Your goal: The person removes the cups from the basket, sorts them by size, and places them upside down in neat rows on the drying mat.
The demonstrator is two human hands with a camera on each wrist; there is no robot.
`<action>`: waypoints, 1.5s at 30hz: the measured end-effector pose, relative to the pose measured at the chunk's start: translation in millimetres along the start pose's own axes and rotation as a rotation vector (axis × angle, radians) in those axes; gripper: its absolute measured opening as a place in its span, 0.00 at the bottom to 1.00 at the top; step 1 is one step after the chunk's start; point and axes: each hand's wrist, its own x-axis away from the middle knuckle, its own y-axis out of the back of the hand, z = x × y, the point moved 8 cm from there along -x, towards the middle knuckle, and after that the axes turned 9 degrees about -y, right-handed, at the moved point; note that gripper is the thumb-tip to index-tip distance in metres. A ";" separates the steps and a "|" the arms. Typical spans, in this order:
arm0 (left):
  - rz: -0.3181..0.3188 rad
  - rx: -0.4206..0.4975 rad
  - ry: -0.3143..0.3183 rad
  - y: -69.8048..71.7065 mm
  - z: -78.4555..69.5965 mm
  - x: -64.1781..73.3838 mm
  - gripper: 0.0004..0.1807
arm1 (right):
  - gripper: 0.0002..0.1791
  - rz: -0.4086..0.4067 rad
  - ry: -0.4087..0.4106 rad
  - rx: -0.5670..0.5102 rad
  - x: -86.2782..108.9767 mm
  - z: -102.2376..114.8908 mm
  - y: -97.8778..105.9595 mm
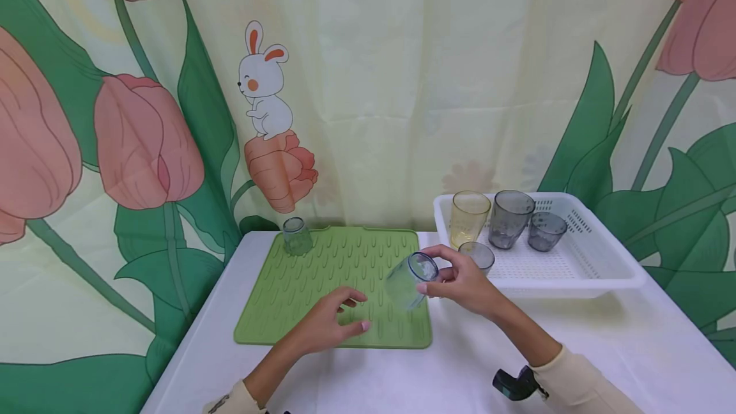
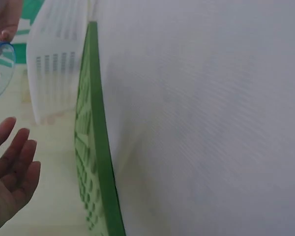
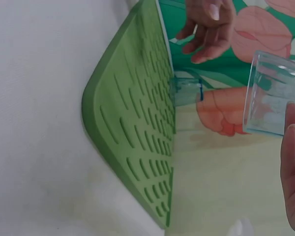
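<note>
My right hand (image 1: 466, 283) grips a clear bluish drinking glass (image 1: 405, 283) near one end, between thumb and fingers. Held above the right part of the green ridged drying mat (image 1: 345, 318), the glass tilts toward the lower left. The right wrist view shows fingers (image 3: 291, 152) along the side of that glass (image 3: 268, 105). Left of it, my left hand (image 1: 330, 323) hovers over the front of the mat, fingers loosely bent and apart, holding nothing. At the mat's back left corner a small clear glass (image 1: 297, 238) stands upside down.
To the right stands a white plastic basket (image 1: 598, 273) with slotted walls. Inside are a yellow glass (image 1: 468, 219), a tall grey glass (image 1: 510, 219), a short grey glass (image 1: 546, 232) and another glass (image 1: 478, 253) partly behind my right hand. A printed curtain (image 1: 374, 82) hangs behind the white-covered table (image 1: 460, 363).
</note>
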 end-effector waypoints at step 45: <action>-0.150 -0.340 0.419 114.8 109.2 120.1 0.31 | 0.35 -0.087 -0.021 0.203 -106.8 18.0 -49.2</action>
